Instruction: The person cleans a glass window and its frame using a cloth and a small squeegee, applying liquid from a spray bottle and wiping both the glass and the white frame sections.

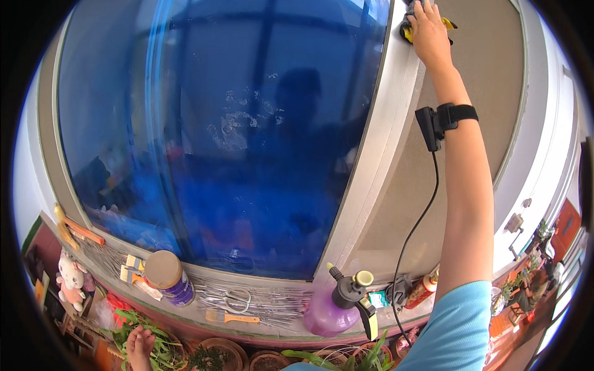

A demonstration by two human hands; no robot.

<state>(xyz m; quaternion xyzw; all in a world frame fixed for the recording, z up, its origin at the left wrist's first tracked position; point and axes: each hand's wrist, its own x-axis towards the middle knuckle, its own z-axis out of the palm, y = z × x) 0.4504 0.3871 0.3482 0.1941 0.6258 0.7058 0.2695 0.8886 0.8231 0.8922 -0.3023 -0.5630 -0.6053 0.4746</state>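
Note:
My right hand [430, 39] reaches up to the aluminium window frame [359, 204] and holds a grey, yellow and black cloth [406, 33] against it. Part of the cloth is hidden under the palm and fingers. Left of the frame is a blue-tinted window pane [222, 185], with whitish smears [234, 127] near its middle. A mesh screen [482, 69] lies behind my right hand. My left hand [140, 347] is low at the lower left, its fingers loosely curled above a leafy green plant [162, 348]. I see nothing in it.
On the sill stand a purple pump sprayer [329, 313], a lidded can [174, 283] and a red can [421, 292]. Scissors [237, 301], thin metal rods [274, 301] and a paintbrush [232, 317] lie between them. Potted plants [218, 355] line the wall below. A cable [413, 227] hangs from my right wrist.

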